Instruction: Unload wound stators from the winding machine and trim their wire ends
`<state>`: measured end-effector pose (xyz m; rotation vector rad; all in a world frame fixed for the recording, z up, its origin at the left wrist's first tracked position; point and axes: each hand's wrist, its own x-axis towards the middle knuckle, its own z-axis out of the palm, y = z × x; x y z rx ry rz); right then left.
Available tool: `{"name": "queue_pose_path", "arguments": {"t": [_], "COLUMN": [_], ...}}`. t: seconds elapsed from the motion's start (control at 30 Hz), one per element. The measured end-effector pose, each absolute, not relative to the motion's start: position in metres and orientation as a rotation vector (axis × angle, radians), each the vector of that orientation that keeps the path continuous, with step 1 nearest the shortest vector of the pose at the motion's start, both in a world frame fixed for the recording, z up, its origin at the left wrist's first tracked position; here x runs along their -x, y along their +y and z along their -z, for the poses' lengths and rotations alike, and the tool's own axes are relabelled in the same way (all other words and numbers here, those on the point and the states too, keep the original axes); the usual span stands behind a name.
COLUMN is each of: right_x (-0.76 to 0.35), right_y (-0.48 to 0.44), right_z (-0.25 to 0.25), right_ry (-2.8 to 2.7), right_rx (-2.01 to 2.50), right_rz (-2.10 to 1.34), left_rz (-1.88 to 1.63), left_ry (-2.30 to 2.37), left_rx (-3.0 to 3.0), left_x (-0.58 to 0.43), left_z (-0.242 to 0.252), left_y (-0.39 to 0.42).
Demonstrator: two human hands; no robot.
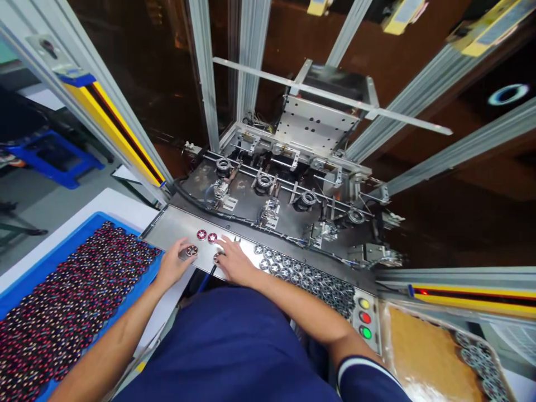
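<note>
On the metal ledge (pixel 167 223), my left hand (pixel 175 261) has its thumb and fingers closed around a small dark round part (pixel 192 251) with a star-shaped centre. To its right, my right hand (pixel 237 262) grips a similar dark disc (pixel 217 258) at its thumb, partly hidden by the fingers. Its forefinger is at the edge of a red-faced round part (pixel 213 238). Another red-faced part (pixel 201 235) lies just left of that one. Beyond my right wrist, many silver star-centred rings (pixel 276 268) cover the ledge.
A blue tray (pixel 98 220) full of dark round parts stands at left. Behind the ledge is a machine bed with several ring-shaped fixtures (pixel 264 183). Yellow, red and green buttons (pixel 365 317) sit at the ledge's right end. Yellow sensor bars (pixel 113 123) flank the opening. A box (pixel 431 357) is at right.
</note>
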<state>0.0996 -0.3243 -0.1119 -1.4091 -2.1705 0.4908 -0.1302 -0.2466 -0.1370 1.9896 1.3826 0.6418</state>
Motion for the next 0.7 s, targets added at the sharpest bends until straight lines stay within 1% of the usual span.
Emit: {"name": "queue_pose_path", "arguments": {"t": [0.07,0.17,0.3,0.53,0.7], "right_x": [-0.074,-0.056,-0.076,-0.166,-0.179], "right_y": [-0.304,-0.287,-0.305,-0.383,-0.405], "right_z": [0.126,0.133,0.130,0.126,0.130], "right_ry": [-2.273,-2.326,-2.307,-1.946,-1.886], "right_rx": [1.385,1.421,1.504,1.958,2.050], "right_rz": [-0.480,-0.425,-0.341,-0.172,-0.145], "left_rz": [-0.617,-0.625,-0.691,-0.962,-1.025], "left_ry": [1.399,1.408,1.396,1.447,1.315], "left_rx": [-2.036,-2.098,-2.160,-2.189,-2.243], "left_x": [0.130,0.124,0.124,0.161,0.145], "left_z": [0.150,0.159,0.157,0.128,0.096], "left_y": [-0.245,-0.239,-0.240,-0.275,-0.277]}}
